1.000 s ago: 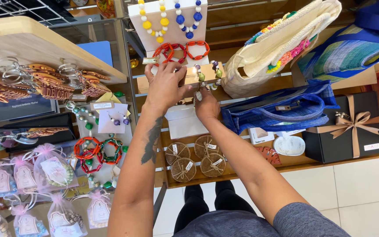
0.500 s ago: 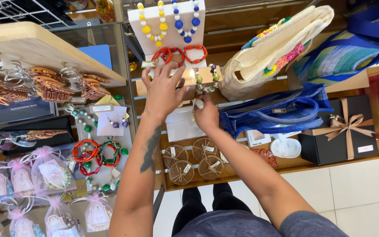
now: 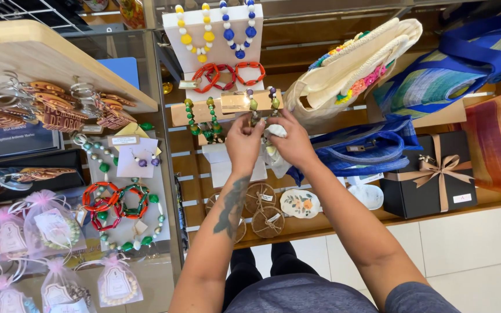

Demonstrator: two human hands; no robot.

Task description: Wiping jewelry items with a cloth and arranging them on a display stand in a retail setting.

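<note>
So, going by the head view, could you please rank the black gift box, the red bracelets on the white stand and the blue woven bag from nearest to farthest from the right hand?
1. Blue woven bag: just right of the right hand.
2. Red bracelets: above the hand, slightly left, on the white stand.
3. Black gift box: far right, past the bag.

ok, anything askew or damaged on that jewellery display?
Nothing stands out. Both hands, left hand and right hand, are at the beaded strand hanging from the wooden bar. The red bracelets and necklaces above hang in order.
</note>
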